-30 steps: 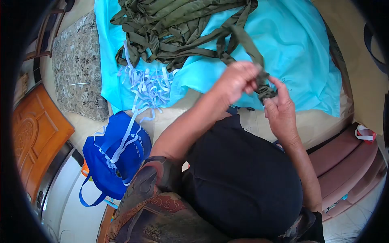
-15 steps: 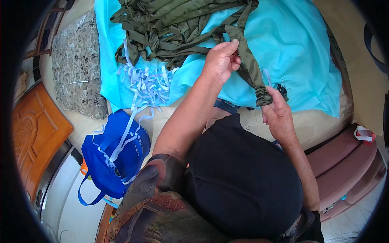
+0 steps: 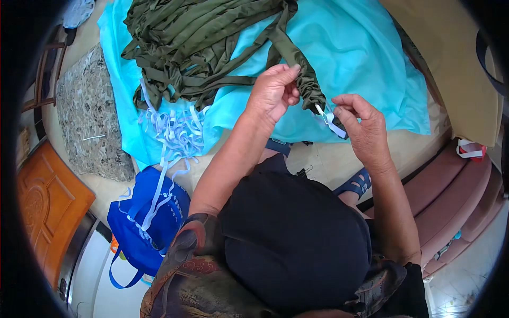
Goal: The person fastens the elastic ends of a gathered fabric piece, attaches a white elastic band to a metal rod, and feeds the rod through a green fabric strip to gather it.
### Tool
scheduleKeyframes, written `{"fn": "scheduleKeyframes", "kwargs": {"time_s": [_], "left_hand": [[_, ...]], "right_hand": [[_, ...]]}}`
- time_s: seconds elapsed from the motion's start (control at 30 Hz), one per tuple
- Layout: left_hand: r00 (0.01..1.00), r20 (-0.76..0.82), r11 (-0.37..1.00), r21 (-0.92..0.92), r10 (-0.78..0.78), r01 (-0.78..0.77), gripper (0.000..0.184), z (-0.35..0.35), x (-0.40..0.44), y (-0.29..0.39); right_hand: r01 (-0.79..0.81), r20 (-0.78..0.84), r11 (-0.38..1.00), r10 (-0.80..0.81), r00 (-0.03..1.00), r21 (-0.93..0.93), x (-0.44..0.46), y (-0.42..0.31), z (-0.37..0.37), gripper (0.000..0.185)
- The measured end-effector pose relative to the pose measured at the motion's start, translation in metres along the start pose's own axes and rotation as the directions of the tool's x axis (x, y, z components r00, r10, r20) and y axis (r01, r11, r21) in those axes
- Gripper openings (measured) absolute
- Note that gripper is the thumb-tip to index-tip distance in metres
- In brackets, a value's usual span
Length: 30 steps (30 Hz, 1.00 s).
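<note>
A long dark green fabric strip (image 3: pixel 290 50) runs down from a large heap of similar strips (image 3: pixel 196 47) on turquoise cloth. My left hand (image 3: pixel 273 94) pinches this strip between thumb and fingers, just above its bunched lower end. From that gathered end pokes a thin white stick-like piece (image 3: pixel 319 109), with a pale lavender ribbon (image 3: pixel 334 127) trailing from it. My right hand (image 3: pixel 366 130) is beside the ribbon, its index finger and thumb curved with a small gap between the tips. Its other fingers are curled and partly hidden.
Tangled pale ribbon (image 3: pixel 177 130) lies on the turquoise cloth (image 3: pixel 344 47) and trails over a blue bag (image 3: pixel 140 228). A patterned cushion (image 3: pixel 90 116) is at left. Black cloth (image 3: pixel 297 228) covers my lap. A brownish-pink seat (image 3: pixel 445 196) and cardboard (image 3: pixel 450 63) are at right.
My right hand has come off the strip's bunched end. More of the strip is now gathered below my left hand, and the white piece and ribbon show at its end.
</note>
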<state>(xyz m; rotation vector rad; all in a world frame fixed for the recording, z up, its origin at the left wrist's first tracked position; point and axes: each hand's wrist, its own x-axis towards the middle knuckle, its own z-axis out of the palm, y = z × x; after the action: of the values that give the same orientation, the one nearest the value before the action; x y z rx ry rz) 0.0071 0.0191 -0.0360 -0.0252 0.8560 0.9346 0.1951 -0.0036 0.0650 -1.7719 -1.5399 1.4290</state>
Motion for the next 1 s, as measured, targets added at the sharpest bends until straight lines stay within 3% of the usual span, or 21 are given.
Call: {"fn": "scheduleKeyframes", "kwargs": {"time_s": [0.13,0.33,0.53,0.63,0.93,1.0], "left_hand": [[1.0,0.016,1.0,0.021,-0.019,0.018,0.019,0.002,-0.001,-0.001],[0.999,-0.032,0.997,0.066,-0.028,0.03,0.02,0.008,-0.006,0.0],[0.998,-0.052,0.988,0.151,0.043,-0.034,0.021,0.011,-0.005,0.001],[0.997,-0.057,0.982,0.187,0.048,-0.036,0.022,0.015,-0.003,0.0],[0.99,-0.118,0.954,0.297,0.08,-0.042,0.024,0.019,-0.006,0.0],[0.99,-0.11,0.951,0.306,0.087,-0.05,0.024,0.019,-0.007,0.001]], "right_hand": [[0.141,0.0,0.977,-0.143,0.99,-0.161,0.003,0.005,0.007,0.014],[0.165,0.093,0.944,-0.144,0.985,-0.287,0.009,0.006,0.01,0.018],[0.273,0.039,0.839,-0.289,0.956,-0.471,0.004,-0.018,0.006,0.014],[0.418,0.156,0.701,-0.408,0.899,-0.578,0.007,-0.017,0.006,0.017],[0.412,0.268,0.485,-0.339,0.902,-0.771,0.011,-0.026,0.02,0.02],[0.433,0.263,0.543,-0.365,0.893,-0.719,0.015,-0.02,0.02,0.018]]}}
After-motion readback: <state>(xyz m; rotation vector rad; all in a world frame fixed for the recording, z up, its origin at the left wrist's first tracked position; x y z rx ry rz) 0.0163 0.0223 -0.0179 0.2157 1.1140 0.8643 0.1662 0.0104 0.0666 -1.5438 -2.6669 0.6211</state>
